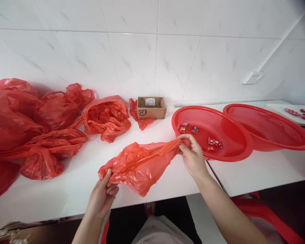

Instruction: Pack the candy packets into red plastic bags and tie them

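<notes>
A thin red plastic bag (142, 162) is stretched out between my two hands above the white table (73, 193). My left hand (103, 195) pinches its left end between thumb and fingers. Its bunched upper right end is gripped by my right hand (191, 154), which is in front of the near left rim of a red perforated basket (234, 149). Inside that basket lie several small wrapped packets, one of them a red packet with white dots (215, 142).
A second red basket (266, 144) stands to the right. Several crumpled red bags (58, 108) fill the left side. Against the tiled wall (132, 61) sits a small open cardboard box (152, 113), with a flattened red bag (142, 123) by it. A red stool (259, 210) is below the table's edge.
</notes>
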Demonstrator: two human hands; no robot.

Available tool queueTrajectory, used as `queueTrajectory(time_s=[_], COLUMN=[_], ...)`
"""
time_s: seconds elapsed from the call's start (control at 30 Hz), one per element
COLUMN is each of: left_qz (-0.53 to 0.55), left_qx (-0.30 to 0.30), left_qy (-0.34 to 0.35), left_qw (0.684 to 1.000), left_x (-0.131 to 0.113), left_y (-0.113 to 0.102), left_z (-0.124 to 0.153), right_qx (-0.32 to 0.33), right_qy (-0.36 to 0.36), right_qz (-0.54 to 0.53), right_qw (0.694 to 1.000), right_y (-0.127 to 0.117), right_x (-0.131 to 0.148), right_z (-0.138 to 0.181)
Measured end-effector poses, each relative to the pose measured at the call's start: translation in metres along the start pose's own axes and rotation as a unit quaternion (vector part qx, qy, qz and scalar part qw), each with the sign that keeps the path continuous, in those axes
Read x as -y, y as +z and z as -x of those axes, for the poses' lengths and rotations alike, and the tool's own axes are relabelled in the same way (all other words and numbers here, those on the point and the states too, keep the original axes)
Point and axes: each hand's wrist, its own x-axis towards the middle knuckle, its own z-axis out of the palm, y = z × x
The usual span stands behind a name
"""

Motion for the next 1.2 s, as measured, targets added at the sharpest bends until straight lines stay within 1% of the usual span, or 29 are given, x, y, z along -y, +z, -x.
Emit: queueTrajectory(time_s=[0.07, 0.13, 0.17, 0.2, 0.23, 0.27, 0.3, 0.33, 0.37, 0.4, 0.47, 0.5, 0.53, 0.57, 0.6, 0.63, 0.7, 0.77, 0.83, 0.9, 0.97, 1.0, 1.03, 1.07, 1.1, 1.13, 1.17, 1.2], left_qz=[-0.014, -0.058, -0.094, -0.144, -0.2, -0.258, -0.317, -0.376, -0.431, -0.481, -0.566, -0.594, -0.614, -0.631, -0.65, -0.67, -0.702, -0.703, -0.689, -0.687, -0.695, -0.697, -0.696, -0.695, -0.694, -0.692, -0.689, -0.687], left_qx=[0.003, -0.024, -0.048, -0.073, -0.093, -0.102, -0.095, -0.069, -0.032, 0.006, 0.058, 0.063, 0.058, 0.049, 0.04, 0.031, 0.01, -0.015, -0.032, -0.033, -0.03, -0.028, -0.025, -0.02, -0.01, 0.004, 0.02, 0.039], left_qy=[0.017, 0.057, 0.104, 0.169, 0.246, 0.327, 0.399, 0.449, 0.478, 0.491, 0.499, 0.502, 0.505, 0.5, 0.481, 0.449, 0.372, 0.317, 0.291, 0.277, 0.28, 0.289, 0.3, 0.311, 0.319, 0.324, 0.326, 0.325], left_qw=[1.0, 0.996, 0.989, 0.972, 0.944, 0.903, 0.855, 0.808, 0.765, 0.727, 0.654, 0.625, 0.604, 0.591, 0.587, 0.59, 0.607, 0.636, 0.663, 0.671, 0.661, 0.656, 0.652, 0.648, 0.646, 0.645, 0.646, 0.649], left_x=[-0.005, -0.009, -0.011, -0.013, -0.013, -0.012, -0.011, -0.007, -0.002, 0.003, 0.014, 0.019, 0.021, 0.021, 0.019, 0.015, 0.001, -0.016, -0.031, -0.039, -0.04, -0.037, -0.032, -0.027, -0.021, -0.015, -0.011, -0.008], left_y=[-0.006, -0.007, -0.004, 0.0, 0.005, 0.012, 0.02, 0.029, 0.038, 0.046, 0.059, 0.062, 0.064, 0.063, 0.061, 0.058, 0.052, 0.048, 0.048, 0.05, 0.055, 0.058, 0.061, 0.064, 0.066, 0.068, 0.069, 0.069], left_z=[-0.009, -0.012, -0.01, -0.006, 0.0, 0.008, 0.016, 0.025, 0.032, 0.036, 0.036, 0.031, 0.023, 0.014, 0.004, -0.005, -0.016, -0.017, -0.01, -0.001, 0.005, 0.007, 0.009, 0.01, 0.011, 0.012, 0.014, 0.014], right_qx=[-0.01, -0.025, -0.028, -0.023, -0.01, 0.012, 0.04, 0.073, 0.106, 0.137, 0.197, 0.222, 0.245, 0.265, 0.28, 0.29, 0.293, 0.262, 0.212, 0.164, 0.114, 0.099, 0.101, 0.126, 0.18, 0.239, 0.288, 0.318], right_qy=[-0.003, -0.019, -0.035, -0.055, -0.075, -0.096, -0.115, -0.132, -0.146, -0.159, -0.182, -0.19, -0.196, -0.2, -0.202, -0.203, -0.196, -0.177, -0.152, -0.143, -0.171, -0.196, -0.223, -0.245, -0.262, -0.265, -0.258, -0.242], right_qz=[-0.015, 0.002, 0.022, 0.047, 0.071, 0.088, 0.097, 0.099, 0.095, 0.088, 0.073, 0.07, 0.07, 0.075, 0.081, 0.088, 0.115, 0.173, 0.259, 0.331, 0.353, 0.343, 0.326, 0.314, 0.316, 0.351, 0.413, 0.488], right_qw=[1.0, 0.999, 0.999, 0.997, 0.995, 0.991, 0.988, 0.984, 0.979, 0.974, 0.961, 0.954, 0.947, 0.94, 0.935, 0.931, 0.929, 0.933, 0.93, 0.918, 0.913, 0.913, 0.913, 0.909, 0.894, 0.866, 0.825, 0.776], right_y=[-0.003, -0.002, -0.002, 0.0, 0.001, 0.003, 0.006, 0.009, 0.013, 0.017, 0.025, 0.027, 0.028, 0.027, 0.025, 0.02, 0.006, -0.013, -0.03, -0.037, -0.03, -0.02, -0.007, 0.007, 0.022, 0.036, 0.047, 0.054], right_x=[0.003, 0.005, 0.006, 0.007, 0.009, 0.01, 0.012, 0.015, 0.017, 0.02, 0.028, 0.031, 0.034, 0.037, 0.038, 0.039, 0.037, 0.033, 0.034, 0.043, 0.059, 0.067, 0.074, 0.078, 0.078, 0.074, 0.066, 0.055], right_z=[0.0, 0.002, 0.003, 0.005, 0.006, 0.008, 0.01, 0.012, 0.015, 0.018, 0.024, 0.027, 0.03, 0.033, 0.035, 0.035, 0.032, 0.024, 0.014, 0.01, 0.014, 0.02, 0.026, 0.033, 0.038, 0.042, 0.044, 0.043])
